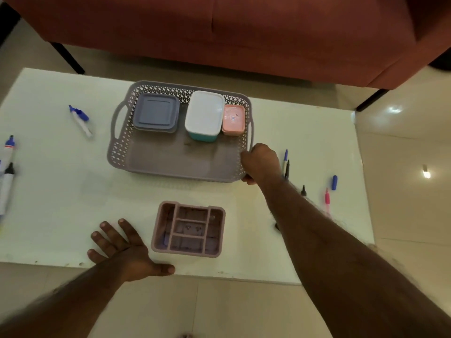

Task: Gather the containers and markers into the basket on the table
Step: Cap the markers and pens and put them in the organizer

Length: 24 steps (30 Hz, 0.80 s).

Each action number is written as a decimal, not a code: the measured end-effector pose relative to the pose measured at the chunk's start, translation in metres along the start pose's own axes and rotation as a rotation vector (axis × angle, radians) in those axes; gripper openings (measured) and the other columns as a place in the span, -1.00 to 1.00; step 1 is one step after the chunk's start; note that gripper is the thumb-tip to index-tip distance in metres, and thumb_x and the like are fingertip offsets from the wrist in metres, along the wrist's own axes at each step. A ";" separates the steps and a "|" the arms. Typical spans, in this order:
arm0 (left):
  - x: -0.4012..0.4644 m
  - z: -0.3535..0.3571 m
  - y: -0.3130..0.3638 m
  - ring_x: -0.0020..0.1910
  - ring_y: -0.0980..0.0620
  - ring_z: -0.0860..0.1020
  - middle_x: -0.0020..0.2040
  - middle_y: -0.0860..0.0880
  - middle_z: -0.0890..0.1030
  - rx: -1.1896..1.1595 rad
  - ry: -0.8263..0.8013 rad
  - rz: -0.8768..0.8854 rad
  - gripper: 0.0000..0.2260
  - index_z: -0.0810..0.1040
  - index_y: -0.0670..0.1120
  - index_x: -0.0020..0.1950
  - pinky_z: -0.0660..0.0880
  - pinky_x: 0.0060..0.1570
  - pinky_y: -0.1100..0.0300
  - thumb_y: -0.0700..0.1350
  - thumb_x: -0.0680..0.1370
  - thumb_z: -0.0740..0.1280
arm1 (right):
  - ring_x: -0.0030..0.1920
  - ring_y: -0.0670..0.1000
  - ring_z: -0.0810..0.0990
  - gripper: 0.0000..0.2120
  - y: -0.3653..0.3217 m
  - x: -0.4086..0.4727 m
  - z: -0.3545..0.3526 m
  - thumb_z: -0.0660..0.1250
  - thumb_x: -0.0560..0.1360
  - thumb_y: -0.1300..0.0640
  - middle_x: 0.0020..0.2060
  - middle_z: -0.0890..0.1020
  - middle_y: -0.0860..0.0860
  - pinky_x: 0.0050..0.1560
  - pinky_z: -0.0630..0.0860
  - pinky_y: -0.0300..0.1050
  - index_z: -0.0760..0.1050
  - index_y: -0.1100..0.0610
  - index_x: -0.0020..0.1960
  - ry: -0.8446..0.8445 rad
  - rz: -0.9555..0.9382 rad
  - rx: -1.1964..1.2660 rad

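The right hand [260,163] is gripping the lattice basket [170,164] mid-desk by its near right corner, apparently steadying it, while the left hand [122,247], fingers [107,228] spread wide, is nearing the divided organiser [188,229] at the desk's near edge

A home living room
A rust-red sofa [219,32] at twelve o'clock — low white table [61,203] before it — glossy tiled floor [402,142] at three.
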<state>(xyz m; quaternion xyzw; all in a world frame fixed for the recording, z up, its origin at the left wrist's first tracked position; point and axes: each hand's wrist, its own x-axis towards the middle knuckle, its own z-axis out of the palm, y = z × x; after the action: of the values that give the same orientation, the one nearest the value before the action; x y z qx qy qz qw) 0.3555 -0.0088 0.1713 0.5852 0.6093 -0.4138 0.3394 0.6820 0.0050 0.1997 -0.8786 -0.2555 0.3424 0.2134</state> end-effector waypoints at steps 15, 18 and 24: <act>0.038 0.014 -0.018 0.44 -0.47 -0.40 0.36 -0.41 -0.57 0.043 0.021 -0.046 0.59 -0.57 -0.18 0.44 -0.13 0.44 -0.40 0.69 -0.12 0.27 | -0.40 -0.02 0.70 -0.79 0.096 -0.049 -0.103 0.35 0.50 -0.05 -0.31 0.70 -0.01 -0.24 0.69 -0.01 0.55 0.08 0.01 0.153 0.085 0.069; 0.166 0.053 -0.075 0.51 -0.39 0.07 0.57 -0.31 -0.08 0.108 -0.003 0.005 0.44 -0.23 0.07 0.60 0.06 0.46 -0.29 0.74 -0.11 0.15 | -0.40 -0.07 0.69 -0.82 0.112 -0.059 -0.112 0.35 0.50 0.00 -0.27 0.70 -0.05 -0.30 0.67 -0.10 0.57 0.07 0.03 0.175 0.104 0.052; 0.086 0.032 -0.034 0.49 -0.47 -0.28 0.46 -0.42 -0.42 -0.027 -0.024 0.016 0.61 -0.51 -0.16 0.48 -0.07 0.46 -0.36 0.70 -0.18 0.23 | -0.39 -0.07 0.69 -0.84 0.117 -0.063 -0.101 0.36 0.51 0.01 -0.24 0.70 -0.06 -0.25 0.68 -0.07 0.57 0.04 0.05 0.114 0.133 0.010</act>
<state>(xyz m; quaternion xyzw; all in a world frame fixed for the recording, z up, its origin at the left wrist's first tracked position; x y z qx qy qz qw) 0.3122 0.0001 0.0839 0.5803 0.6060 -0.4097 0.3581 0.7487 -0.1437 0.2344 -0.9108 -0.1822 0.3063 0.2086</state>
